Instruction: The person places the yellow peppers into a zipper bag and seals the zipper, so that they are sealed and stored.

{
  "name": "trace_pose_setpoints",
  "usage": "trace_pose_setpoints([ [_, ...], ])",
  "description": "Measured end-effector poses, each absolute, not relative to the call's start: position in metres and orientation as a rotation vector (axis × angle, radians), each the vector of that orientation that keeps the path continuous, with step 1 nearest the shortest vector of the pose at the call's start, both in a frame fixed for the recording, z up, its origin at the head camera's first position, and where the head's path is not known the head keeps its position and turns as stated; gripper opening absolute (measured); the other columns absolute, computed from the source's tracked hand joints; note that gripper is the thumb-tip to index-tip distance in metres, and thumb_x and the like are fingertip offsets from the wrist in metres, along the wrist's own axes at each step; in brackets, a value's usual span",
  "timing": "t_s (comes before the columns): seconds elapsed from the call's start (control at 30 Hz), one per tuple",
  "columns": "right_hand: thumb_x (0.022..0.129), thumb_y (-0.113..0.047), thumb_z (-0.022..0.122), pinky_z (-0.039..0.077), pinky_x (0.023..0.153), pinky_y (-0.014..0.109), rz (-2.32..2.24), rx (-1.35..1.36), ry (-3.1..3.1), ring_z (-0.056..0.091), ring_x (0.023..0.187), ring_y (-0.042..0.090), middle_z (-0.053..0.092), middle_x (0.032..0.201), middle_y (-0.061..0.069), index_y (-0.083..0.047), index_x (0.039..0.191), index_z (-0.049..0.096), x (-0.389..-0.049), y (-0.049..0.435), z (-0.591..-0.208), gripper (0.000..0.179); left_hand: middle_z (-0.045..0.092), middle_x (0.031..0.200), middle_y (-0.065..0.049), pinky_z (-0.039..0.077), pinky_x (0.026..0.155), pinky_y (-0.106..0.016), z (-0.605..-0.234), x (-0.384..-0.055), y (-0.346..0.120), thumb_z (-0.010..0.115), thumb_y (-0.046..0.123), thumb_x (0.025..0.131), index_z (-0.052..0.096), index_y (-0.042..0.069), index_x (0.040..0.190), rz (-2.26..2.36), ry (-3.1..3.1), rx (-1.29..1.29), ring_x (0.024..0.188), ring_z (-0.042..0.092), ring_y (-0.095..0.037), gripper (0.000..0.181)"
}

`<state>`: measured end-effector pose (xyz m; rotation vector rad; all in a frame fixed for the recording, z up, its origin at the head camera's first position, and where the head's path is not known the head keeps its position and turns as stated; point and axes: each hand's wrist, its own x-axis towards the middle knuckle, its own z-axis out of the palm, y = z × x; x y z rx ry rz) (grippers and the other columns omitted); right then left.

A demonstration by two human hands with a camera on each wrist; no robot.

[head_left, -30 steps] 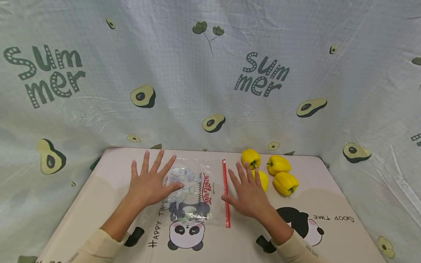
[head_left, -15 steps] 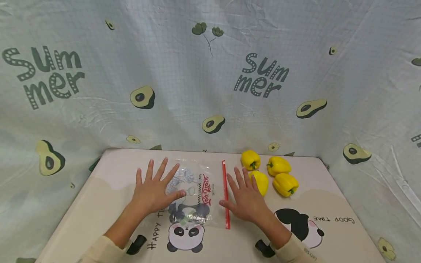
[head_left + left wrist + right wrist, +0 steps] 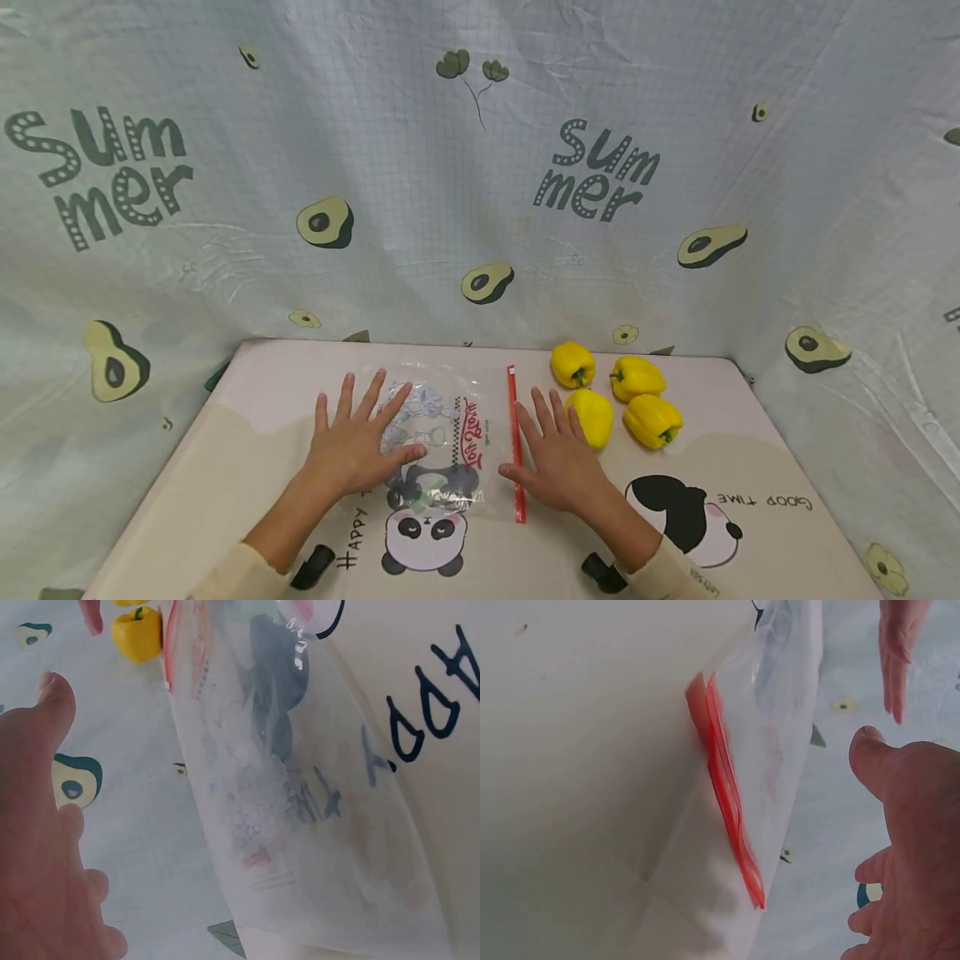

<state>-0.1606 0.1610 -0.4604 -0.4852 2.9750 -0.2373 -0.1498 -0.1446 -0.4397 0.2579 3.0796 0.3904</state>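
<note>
the left hand point(image 3: 352, 450) is hovering, fingers spread and empty, over a clear zip bag point(image 3: 468, 433) lying on the table point(image 3: 225, 467). the right hand point(image 3: 561, 465), also spread and empty, is hovering by the bag's red zip strip point(image 3: 516, 450); four yellow bell peppers point(image 3: 636, 379) are lying just beyond.

The pale table point(image 3: 243, 433) bears a clear, red-edged bag point(image 3: 467, 442) and four yellow bell peppers point(image 3: 637, 379).

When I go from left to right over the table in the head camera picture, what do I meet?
Bare left hand → flat red-edged clear plastic bag → bare right hand → rightmost shiny yellow bell pepper → dark printed GOOD TIME lettering.
</note>
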Motion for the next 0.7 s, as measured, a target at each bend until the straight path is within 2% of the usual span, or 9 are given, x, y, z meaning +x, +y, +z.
trace_pose_setpoints([
  [0.33,0.091,-0.068,0.065,0.011,0.133,0.061,-0.230,-0.513,2.957,0.008,0.165,0.039,0.011,0.177,0.013,-0.018,0.166,0.027,-0.161,0.159,-0.466,0.098,0.017,0.176,-0.015,0.006,0.121,-0.082,-0.455,-0.149,-0.139,0.060,0.077,0.087,0.032,0.030,0.164,0.341,3.070,0.294,0.160,0.007,-0.055,0.095],
  [0.7,0.089,-0.065,0.070,0.012,0.132,0.061,-0.285,-0.496,2.935,0.009,0.165,0.039,0.013,0.177,0.012,-0.017,0.166,0.029,-0.159,0.158,-0.474,0.099,0.018,0.176,-0.015,0.006,0.122,-0.081,-0.467,-0.145,-0.131,0.062,0.078,0.085,0.034,0.031,0.163,0.343,3.021,0.294,0.160,0.008,-0.055,0.095],
])
